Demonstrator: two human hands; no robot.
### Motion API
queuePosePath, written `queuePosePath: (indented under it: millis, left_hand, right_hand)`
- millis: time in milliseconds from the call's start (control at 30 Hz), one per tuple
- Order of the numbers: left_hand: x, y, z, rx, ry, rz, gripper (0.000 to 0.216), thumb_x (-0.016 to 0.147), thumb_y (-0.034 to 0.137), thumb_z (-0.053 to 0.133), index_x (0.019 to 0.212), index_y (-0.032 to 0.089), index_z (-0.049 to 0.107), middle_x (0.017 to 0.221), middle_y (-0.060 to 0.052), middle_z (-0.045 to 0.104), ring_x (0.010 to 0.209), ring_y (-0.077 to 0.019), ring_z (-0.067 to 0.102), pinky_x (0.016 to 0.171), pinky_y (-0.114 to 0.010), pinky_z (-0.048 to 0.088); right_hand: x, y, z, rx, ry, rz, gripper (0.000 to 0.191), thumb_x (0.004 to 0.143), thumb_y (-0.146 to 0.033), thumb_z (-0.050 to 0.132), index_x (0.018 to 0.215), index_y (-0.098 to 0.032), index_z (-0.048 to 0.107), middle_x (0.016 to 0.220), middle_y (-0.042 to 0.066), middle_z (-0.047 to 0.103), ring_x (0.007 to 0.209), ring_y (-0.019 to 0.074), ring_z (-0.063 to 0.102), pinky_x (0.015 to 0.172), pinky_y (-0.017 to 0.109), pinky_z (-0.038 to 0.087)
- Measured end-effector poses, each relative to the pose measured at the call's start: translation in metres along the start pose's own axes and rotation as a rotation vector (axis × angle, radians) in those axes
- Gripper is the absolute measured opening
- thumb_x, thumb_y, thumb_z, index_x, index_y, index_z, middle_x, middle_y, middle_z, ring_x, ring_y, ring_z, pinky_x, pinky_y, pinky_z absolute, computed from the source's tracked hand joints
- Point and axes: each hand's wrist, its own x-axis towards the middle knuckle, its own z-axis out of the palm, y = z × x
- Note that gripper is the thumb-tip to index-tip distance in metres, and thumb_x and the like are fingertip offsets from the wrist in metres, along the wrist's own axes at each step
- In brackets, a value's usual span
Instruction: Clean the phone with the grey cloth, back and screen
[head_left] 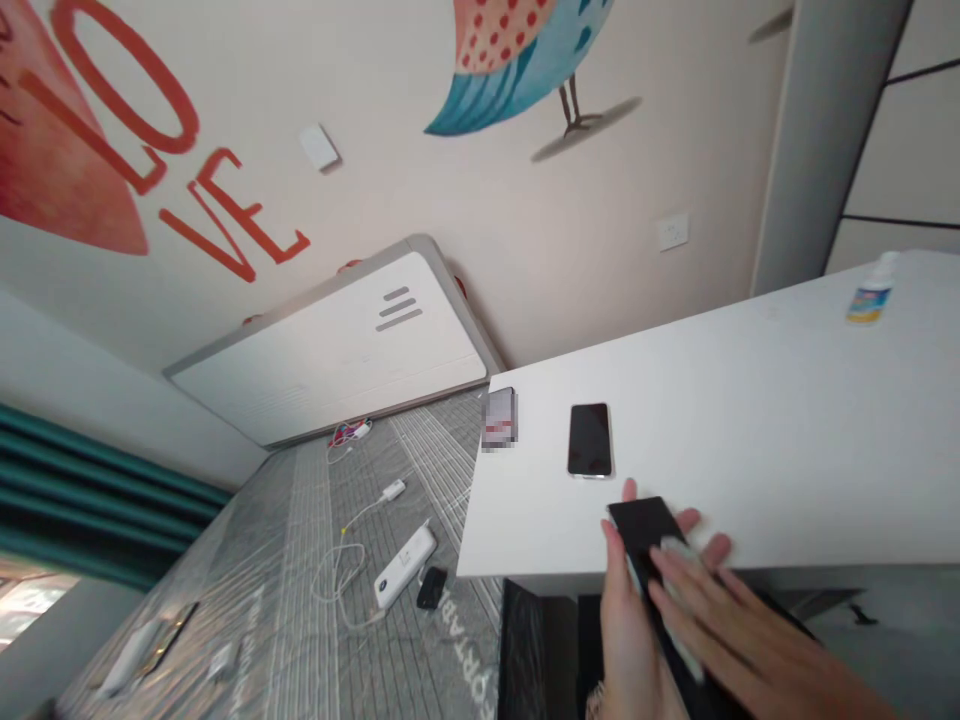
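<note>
Fingers (716, 610) of the right hand (757, 660) pressing a white cloth (679, 560) against a black smartphone (641, 530), held by the left hand (630, 640) just off the table (750, 420) edge; second smartphone (589, 440) lying on the table, small spray bottle (868, 292) farther along.

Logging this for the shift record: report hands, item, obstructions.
Left hand gripping black phone. Right hand pressing white cloth against it. Second phone lying on white table, beyond the hands.

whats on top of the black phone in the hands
A white cloth lies on the black phone, with the right hand pressed over it. The left hand grips beneath. What lies under the cloth cannot be seen.
</note>
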Motion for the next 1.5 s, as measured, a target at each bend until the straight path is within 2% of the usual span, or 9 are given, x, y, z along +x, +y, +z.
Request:
queuePosePath:
  millis: [100, 233, 300, 467, 633, 833, 1233, 1400, 1500]
  left_hand:
    - [-0.006, -0.007, 0.005, -0.006, -0.043, -0.103, 0.091, 0.095, 0.073, 0.065, 0.17, 0.039, 0.027, 0.144, -0.012, 0.069, 0.129, -0.0344, 0.071, 0.117, -0.053, 0.048]
    - [-0.012, 0.003, 0.006, -0.021, 0.001, -0.046, 0.068, 0.108, 0.071, 0.037, 0.17, 0.044, 0.026, 0.152, -0.01, 0.064, 0.138, -0.0313, 0.066, 0.115, -0.05, 0.049]
    - [-0.014, 0.003, 0.005, -0.027, 0.004, -0.043, 0.067, 0.109, 0.07, 0.033, 0.17, 0.042, 0.029, 0.153, -0.01, 0.064, 0.141, -0.0303, 0.064, 0.118, -0.049, 0.047]
    - [-0.016, -0.013, 0.004, -0.057, -0.066, -0.18, 0.067, 0.112, 0.061, 0.032, 0.173, 0.033, 0.023, 0.144, -0.012, 0.071, 0.135, -0.0274, 0.068, 0.126, -0.048, 0.039]
    - [-0.018, 0.011, 0.0, -0.021, -0.075, -0.091, 0.064, 0.112, 0.066, 0.017, 0.171, 0.042, 0.019, 0.157, -0.011, 0.061, 0.144, -0.028, 0.061, 0.124, -0.057, 0.039]
    - [-0.023, 0.016, -0.005, -0.034, -0.13, -0.094, 0.066, 0.112, 0.066, 0.023, 0.172, 0.039, 0.021, 0.155, -0.012, 0.063, 0.139, -0.0263, 0.065, 0.128, -0.05, 0.034]
    - [-0.019, 0.012, -0.007, 0.002, -0.03, -0.094, 0.064, 0.113, 0.062, 0.015, 0.172, 0.039, 0.021, 0.16, -0.012, 0.059, 0.15, -0.0273, 0.054, 0.122, -0.055, 0.042]
    - [-0.017, 0.014, -0.009, -0.04, -0.008, -0.061, 0.064, 0.113, 0.062, 0.018, 0.172, 0.038, 0.02, 0.16, -0.011, 0.059, 0.15, -0.0271, 0.055, 0.121, -0.055, 0.044]
    - [-0.017, 0.015, -0.009, -0.074, -0.024, -0.054, 0.064, 0.113, 0.062, 0.021, 0.172, 0.038, 0.019, 0.157, -0.011, 0.061, 0.147, -0.0276, 0.058, 0.122, -0.056, 0.043]
  right_hand:
    - [0.014, -0.001, -0.017, 0.058, -0.116, 0.138, 0.1, 0.103, -0.081, 0.028, 0.165, -0.003, 0.039, 0.17, 0.018, 0.042, 0.157, 0.0281, 0.043, 0.118, 0.035, 0.051]
    - [0.008, -0.01, -0.02, 0.056, -0.066, -0.037, 0.062, 0.109, -0.05, 0.049, 0.163, -0.019, 0.048, 0.162, 0.005, 0.057, 0.155, 0.022, 0.045, 0.126, 0.032, 0.04]
    - [0.002, -0.007, -0.021, 0.08, -0.089, -0.054, 0.063, 0.108, -0.055, 0.051, 0.161, -0.02, 0.051, 0.16, 0.004, 0.059, 0.156, 0.0215, 0.043, 0.13, 0.033, 0.034]
    - [0.009, 0.001, -0.037, 0.206, -0.259, 0.187, 0.131, 0.079, -0.103, 0.044, 0.166, -0.006, 0.038, 0.171, 0.02, 0.04, 0.157, 0.0339, 0.041, 0.127, 0.044, 0.041]
    - [0.003, -0.013, -0.06, 0.316, -0.295, -0.038, 0.085, 0.098, -0.073, 0.061, 0.162, -0.017, 0.049, 0.164, 0.006, 0.054, 0.158, 0.0204, 0.04, 0.128, 0.031, 0.036]
    - [-0.018, 0.0, -0.05, 0.266, -0.314, 0.088, 0.095, 0.098, -0.083, 0.048, 0.162, -0.012, 0.047, 0.171, 0.014, 0.043, 0.164, 0.0265, 0.027, 0.137, 0.044, 0.008]
    - [-0.004, -0.005, -0.063, 0.495, -0.262, -0.149, 0.038, 0.112, -0.018, 0.048, 0.145, -0.02, 0.066, 0.151, -0.001, 0.066, 0.151, 0.0171, 0.05, 0.128, 0.035, 0.039]
    - [-0.016, 0.002, -0.069, 0.584, -0.113, 0.174, 0.053, 0.109, -0.018, 0.051, 0.161, -0.029, 0.05, 0.13, 0.0, 0.078, 0.12, 0.0159, 0.075, 0.106, 0.024, 0.059]
    - [-0.022, 0.002, -0.073, 0.542, -0.071, 0.47, 0.035, 0.107, -0.025, 0.056, 0.14, -0.033, 0.065, 0.11, -0.003, 0.084, 0.091, 0.0157, 0.082, 0.083, 0.019, 0.066]
